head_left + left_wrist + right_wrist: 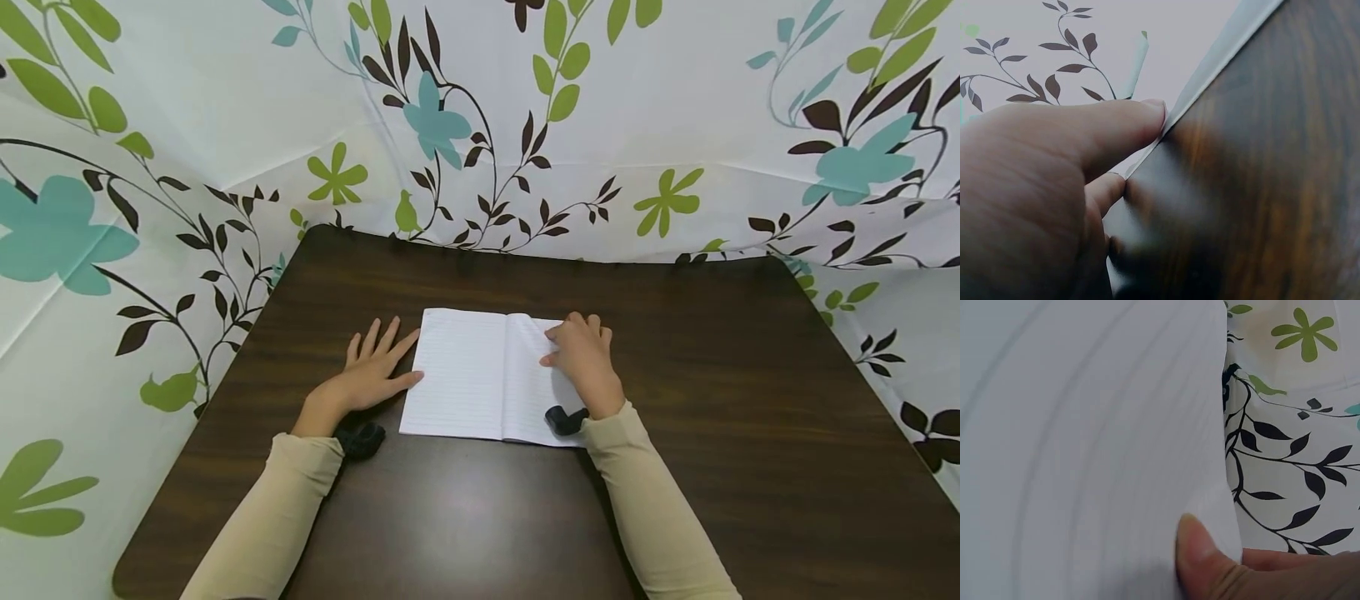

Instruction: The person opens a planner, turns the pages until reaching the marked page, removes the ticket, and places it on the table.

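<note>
Lined notebook (459, 375) lies open on the dark wooden table (720, 375) at twelve o'clock. The right hand (583, 357) pinches a page (1122, 437) at two o'clock; the left hand (367, 380), spread and ungripping, touches the nine o'clock edge. Pinching lightly should avoid creases.

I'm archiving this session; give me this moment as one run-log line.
left hand: spread, touching left edge of lined notebook | right hand: pinching right-hand page | notebook: open on dark wooden table
</note>
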`<control>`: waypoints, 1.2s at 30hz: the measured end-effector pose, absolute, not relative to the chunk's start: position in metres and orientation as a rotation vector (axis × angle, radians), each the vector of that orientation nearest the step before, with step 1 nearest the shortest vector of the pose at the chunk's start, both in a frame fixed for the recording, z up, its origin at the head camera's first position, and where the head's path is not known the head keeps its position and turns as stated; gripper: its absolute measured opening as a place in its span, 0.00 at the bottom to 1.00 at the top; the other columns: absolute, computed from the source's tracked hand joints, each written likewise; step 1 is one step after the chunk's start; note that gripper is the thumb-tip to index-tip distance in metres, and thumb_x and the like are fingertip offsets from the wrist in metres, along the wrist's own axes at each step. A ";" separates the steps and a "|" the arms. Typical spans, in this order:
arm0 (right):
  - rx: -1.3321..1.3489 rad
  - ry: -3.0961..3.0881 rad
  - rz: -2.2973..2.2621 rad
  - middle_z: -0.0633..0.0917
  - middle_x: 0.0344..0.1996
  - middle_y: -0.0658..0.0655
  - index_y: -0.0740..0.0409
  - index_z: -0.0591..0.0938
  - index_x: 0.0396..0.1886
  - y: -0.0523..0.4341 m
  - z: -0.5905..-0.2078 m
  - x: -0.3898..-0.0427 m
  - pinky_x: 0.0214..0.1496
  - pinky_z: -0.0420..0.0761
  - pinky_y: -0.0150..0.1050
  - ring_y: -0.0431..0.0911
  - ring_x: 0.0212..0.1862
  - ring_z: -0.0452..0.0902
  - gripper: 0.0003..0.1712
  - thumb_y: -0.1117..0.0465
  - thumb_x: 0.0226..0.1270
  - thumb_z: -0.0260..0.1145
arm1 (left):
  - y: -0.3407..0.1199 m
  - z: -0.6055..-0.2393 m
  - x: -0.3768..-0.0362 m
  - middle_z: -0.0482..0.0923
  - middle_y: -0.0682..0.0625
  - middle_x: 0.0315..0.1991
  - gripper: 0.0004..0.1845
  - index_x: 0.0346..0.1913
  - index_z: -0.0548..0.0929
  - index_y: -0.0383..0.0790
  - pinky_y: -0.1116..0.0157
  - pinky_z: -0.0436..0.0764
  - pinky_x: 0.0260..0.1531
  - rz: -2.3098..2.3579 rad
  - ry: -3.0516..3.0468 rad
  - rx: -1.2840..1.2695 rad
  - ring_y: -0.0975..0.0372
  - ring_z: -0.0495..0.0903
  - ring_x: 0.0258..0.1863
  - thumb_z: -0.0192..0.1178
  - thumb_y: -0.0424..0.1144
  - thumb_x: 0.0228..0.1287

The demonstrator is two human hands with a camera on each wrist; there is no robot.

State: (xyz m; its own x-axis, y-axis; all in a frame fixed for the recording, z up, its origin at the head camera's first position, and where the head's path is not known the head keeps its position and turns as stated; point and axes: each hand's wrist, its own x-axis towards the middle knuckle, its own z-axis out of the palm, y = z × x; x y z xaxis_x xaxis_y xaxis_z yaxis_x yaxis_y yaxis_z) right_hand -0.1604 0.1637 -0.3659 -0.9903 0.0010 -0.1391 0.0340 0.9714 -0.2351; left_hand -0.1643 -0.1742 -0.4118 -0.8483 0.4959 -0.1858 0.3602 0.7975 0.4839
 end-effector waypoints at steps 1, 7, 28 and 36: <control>0.025 2.985 -0.370 0.77 0.51 0.62 0.55 0.82 0.53 0.164 -0.366 -0.161 0.57 0.62 0.60 0.61 0.55 0.65 0.28 0.51 0.52 0.74 | -0.174 -0.411 -0.165 0.28 0.42 0.78 0.40 0.77 0.43 0.55 0.37 0.26 0.67 0.633 2.680 0.658 0.42 0.23 0.75 0.45 0.62 0.69; 0.143 2.875 -0.471 0.80 0.47 0.63 0.60 0.75 0.47 0.172 -0.362 -0.161 0.46 0.74 0.53 0.57 0.48 0.75 0.27 0.49 0.54 0.74 | -0.171 -0.410 -0.165 0.28 0.43 0.78 0.41 0.77 0.42 0.55 0.38 0.26 0.67 0.634 2.674 0.642 0.43 0.23 0.75 0.45 0.64 0.68; 0.242 2.747 -0.699 0.77 0.48 0.65 0.62 0.70 0.59 0.206 -0.346 -0.164 0.44 0.76 0.46 0.55 0.45 0.74 0.30 0.59 0.59 0.70 | -0.174 -0.412 -0.168 0.27 0.42 0.78 0.41 0.77 0.42 0.54 0.37 0.26 0.66 0.636 2.672 0.656 0.43 0.22 0.75 0.45 0.63 0.69; 0.280 2.711 -0.905 0.77 0.46 0.63 0.59 0.66 0.65 0.218 -0.348 -0.168 0.49 0.76 0.50 0.55 0.46 0.74 0.38 0.57 0.58 0.72 | -0.174 -0.413 -0.170 0.26 0.44 0.78 0.41 0.77 0.40 0.57 0.38 0.25 0.67 0.615 2.669 0.652 0.44 0.20 0.75 0.44 0.64 0.69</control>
